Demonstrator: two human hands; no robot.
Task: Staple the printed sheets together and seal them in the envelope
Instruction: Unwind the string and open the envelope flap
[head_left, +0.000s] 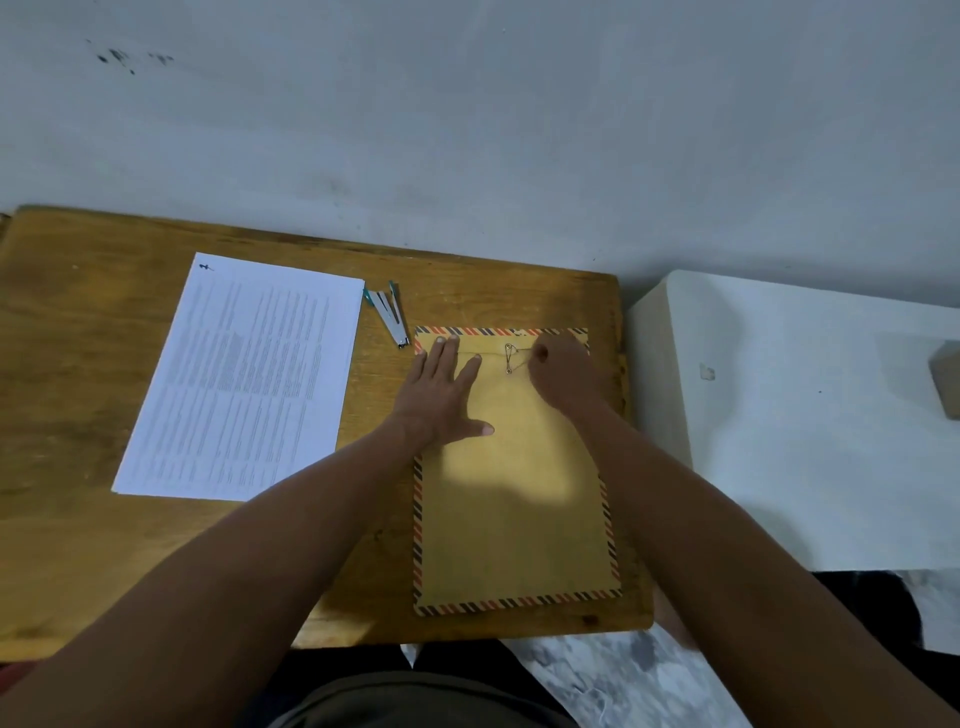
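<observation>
Both hands met on the envelope (511, 499) at the table's (78, 364) right edge: left hand (441, 387) pressed flat, right hand (563, 371) pinching its closure string (519, 352).

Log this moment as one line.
left hand flat on brown striped-edge envelope | right hand pinching closure string | white printed sheets outside

left hand (441, 387) flat on envelope (514, 519) | right hand (561, 376) pinching string (519, 352) | sheets (244, 379), stapler (389, 314) aside

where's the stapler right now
In the head view the stapler lies open on the wooden table, between the printed sheets on its left and the envelope's top-left corner.
</observation>
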